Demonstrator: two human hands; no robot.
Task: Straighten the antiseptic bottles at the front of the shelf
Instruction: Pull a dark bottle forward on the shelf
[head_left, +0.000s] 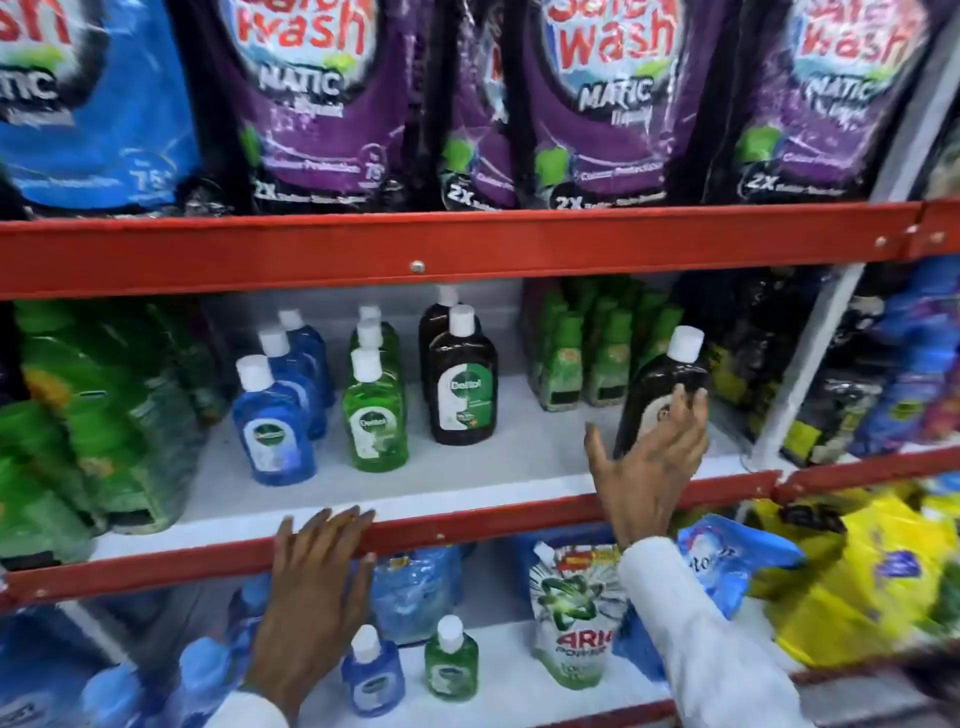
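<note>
The right hand (647, 462) is up on the middle shelf (467, 499), fingers spread and laid against the front of a dark brown bottle (660, 395) with a white cap. The palm is open over its label rather than wrapped round it, and the bottle leans a little to the right. To the left of that hand, well apart, another brown antiseptic bottle (462, 384) stands upright with its label facing out. Further left come a row of green bottles (375, 410) and then a row of blue bottles (274, 421), each row running back into the shelf. The left hand (319, 582) is lower, flat and open on the red front rail (467, 530), holding nothing. Beneath it, on the lower shelf, stand small blue and green bottles (451, 657). Just behind the right hand are green packs (587, 348).
</note>
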